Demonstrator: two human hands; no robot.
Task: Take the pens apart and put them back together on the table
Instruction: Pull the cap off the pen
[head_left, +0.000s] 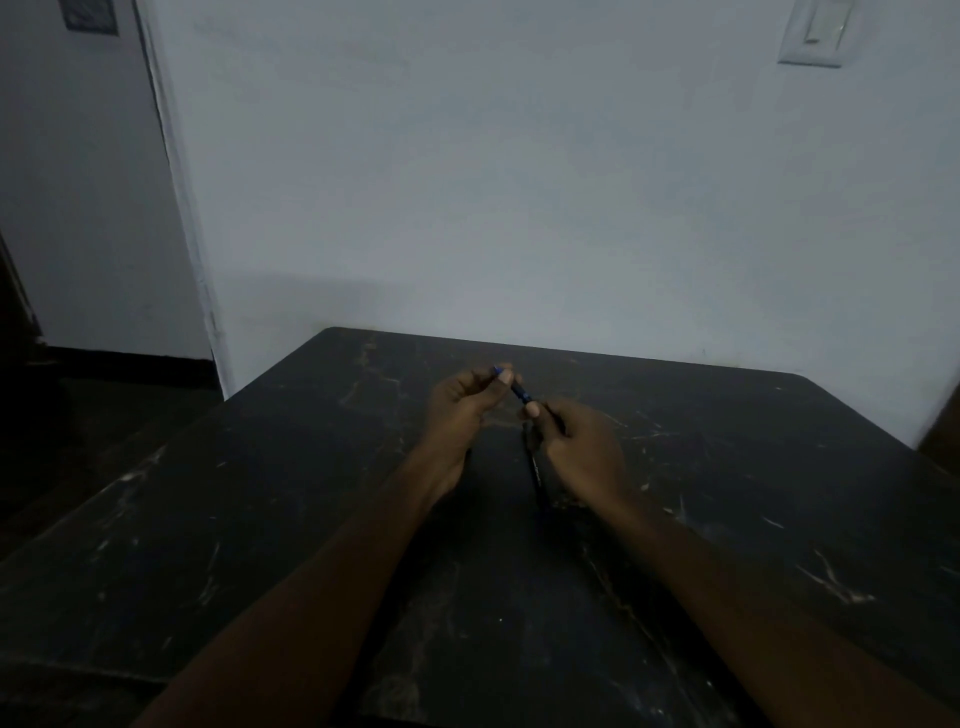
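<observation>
A dark pen with blue ends (520, 392) is held between both hands above the middle of the black table (260, 519). My left hand (462, 410) pinches its far, blue-tipped end between thumb and fingers. My right hand (582, 447) pinches the near end, fingers curled round it. A second dark pen (535, 470) lies on the table just below and between the hands, pointing toward me; it is hard to make out in the dim light.
The table is scratched, with its far edge against a pale wall (519, 182). A light switch (818, 31) sits high on the right. A door frame (176, 208) and dark floor lie to the left.
</observation>
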